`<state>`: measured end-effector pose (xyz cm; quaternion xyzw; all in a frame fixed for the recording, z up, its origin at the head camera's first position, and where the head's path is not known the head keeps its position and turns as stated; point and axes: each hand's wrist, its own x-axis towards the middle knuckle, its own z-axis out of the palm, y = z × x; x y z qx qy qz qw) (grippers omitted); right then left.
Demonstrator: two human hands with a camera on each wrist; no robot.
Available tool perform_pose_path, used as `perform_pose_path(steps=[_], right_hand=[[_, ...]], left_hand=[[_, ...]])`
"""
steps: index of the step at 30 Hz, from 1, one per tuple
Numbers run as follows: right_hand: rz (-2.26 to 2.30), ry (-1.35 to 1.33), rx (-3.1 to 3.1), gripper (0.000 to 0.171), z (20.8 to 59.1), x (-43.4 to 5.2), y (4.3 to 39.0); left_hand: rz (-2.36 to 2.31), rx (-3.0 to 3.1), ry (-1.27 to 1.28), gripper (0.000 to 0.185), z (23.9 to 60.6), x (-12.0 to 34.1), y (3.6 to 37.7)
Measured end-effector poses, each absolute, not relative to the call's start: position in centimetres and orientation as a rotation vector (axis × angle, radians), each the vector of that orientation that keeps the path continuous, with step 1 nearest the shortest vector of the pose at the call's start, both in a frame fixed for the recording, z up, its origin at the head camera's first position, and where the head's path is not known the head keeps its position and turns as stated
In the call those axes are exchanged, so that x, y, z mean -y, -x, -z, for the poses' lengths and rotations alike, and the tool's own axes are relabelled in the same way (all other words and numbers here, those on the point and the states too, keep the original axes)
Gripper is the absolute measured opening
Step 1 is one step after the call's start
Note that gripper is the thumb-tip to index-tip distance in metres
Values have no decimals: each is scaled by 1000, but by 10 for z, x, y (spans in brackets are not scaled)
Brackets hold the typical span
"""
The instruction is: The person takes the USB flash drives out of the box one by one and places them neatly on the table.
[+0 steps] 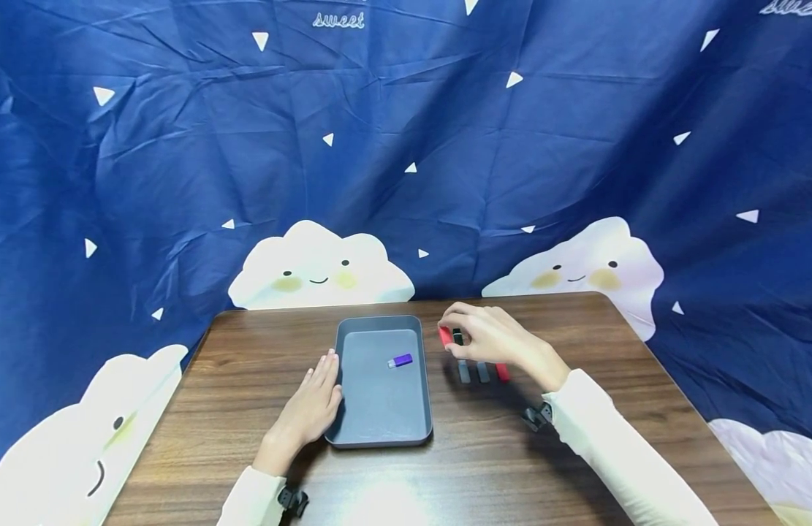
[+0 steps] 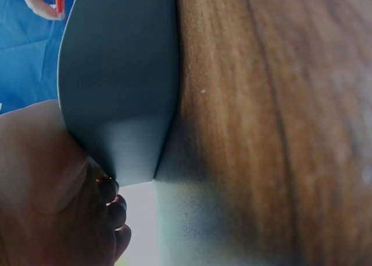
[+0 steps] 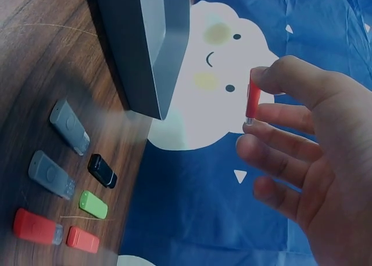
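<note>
A grey tray [image 1: 379,440] lies in the middle of the wooden table, with a purple USB stick [image 1: 400,360] inside it. My left hand [image 1: 323,372] lies flat on the table with straight fingers against the tray's left wall [image 2: 116,74]. Just right of the tray, my right hand [image 1: 453,330] is raised a little and pinches a red USB stick [image 3: 253,101] between thumb and fingers. A black stick [image 1: 457,337] lies under that hand.
More sticks lie on the table right of the tray: two grey ones [image 3: 70,126] [image 3: 51,174], a green one [image 3: 93,204], a red one [image 3: 38,226] and a small red piece [image 3: 82,240]. A blue cloud-print cloth [image 1: 406,146] hangs behind the table.
</note>
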<state>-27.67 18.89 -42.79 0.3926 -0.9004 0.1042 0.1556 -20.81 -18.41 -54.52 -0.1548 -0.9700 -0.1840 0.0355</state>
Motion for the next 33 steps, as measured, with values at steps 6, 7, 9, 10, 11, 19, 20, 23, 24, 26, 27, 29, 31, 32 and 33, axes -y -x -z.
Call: perform_pose_path(steps=[6, 7, 9, 10, 11, 19, 20, 23, 24, 26, 27, 29, 31, 32, 33], right_hand=[[-297, -1110, 2584, 35, 429, -196, 275], [-297, -1106, 2589, 35, 429, -197, 274], [-293, -1096, 2601, 36, 429, -198, 273], [-291, -1091, 2606, 37, 429, -199, 273], [-290, -1087, 2611, 37, 429, -200, 272], [-314, -1068, 2628, 37, 429, -206, 271], [-319, -1067, 2630, 37, 429, -206, 271], [-321, -1063, 2635, 37, 430, -209, 270], [-320, -1059, 2641, 37, 430, -210, 270], [-319, -1053, 2647, 37, 431, -212, 270], [-320, -1051, 2649, 37, 431, -213, 269], [-326, -1046, 2653, 37, 431, -215, 269], [-328, -1043, 2645, 37, 430, -217, 268], [-329, -1042, 2641, 38, 430, -217, 268], [-329, -1042, 2638, 38, 430, -218, 267]], left_hand=[[558, 2979, 474, 61, 544, 183, 206], [558, 2980, 474, 61, 544, 183, 206], [560, 2982, 473, 60, 544, 183, 206], [560, 2983, 473, 60, 544, 183, 206], [557, 2984, 473, 60, 544, 183, 206], [543, 2984, 474, 60, 545, 183, 207], [544, 2983, 475, 61, 545, 183, 207], [548, 2985, 474, 61, 545, 183, 207], [547, 2986, 473, 61, 545, 183, 207], [551, 2986, 470, 61, 544, 183, 207], [550, 2989, 469, 61, 544, 183, 207], [550, 2988, 468, 61, 544, 183, 207], [550, 2990, 467, 61, 544, 183, 207], [551, 2991, 466, 61, 544, 183, 207], [551, 2991, 465, 61, 544, 183, 207]])
